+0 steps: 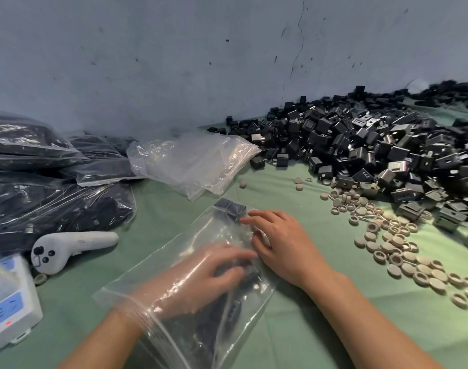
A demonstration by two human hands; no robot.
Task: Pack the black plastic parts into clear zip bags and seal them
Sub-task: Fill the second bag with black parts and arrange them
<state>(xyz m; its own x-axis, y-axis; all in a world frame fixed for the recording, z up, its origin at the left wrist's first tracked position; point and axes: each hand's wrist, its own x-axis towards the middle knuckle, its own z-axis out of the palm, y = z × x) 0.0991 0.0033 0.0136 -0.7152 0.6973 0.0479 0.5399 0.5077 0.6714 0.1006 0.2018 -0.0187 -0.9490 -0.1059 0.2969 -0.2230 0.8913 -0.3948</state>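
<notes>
**One Bag in Work, Two Hands on It**

One clear zip bag (153,267) was laid by the near edge of the green worktop (320,328), its mouth toward the person. The left hand (200,272) was pushed inside it to the wrist, with the fingers bent over dark pieces. Through blur and plastic it could not be told whether anything was clamped. The right hand (283,246) was rested on the outside of the bag, fingers straight and slightly apart.

Black parts (231,207) were seen in the bag: about two at its far end, the others smeared beyond counting. A heap of loose parts (374,150), too many to be counted, was banked toward the far right corner and cut off by the right edge. Several dozen pale round caps (403,251) were scattered before it.

The layers of the empty bags (195,161) at the far middle could not be counted. At least four filled bags (41,182) were piled overlapping at the left edge. One white controller (70,246) and one white device (9,302), partly cut off, were placed near the near left corner.
</notes>
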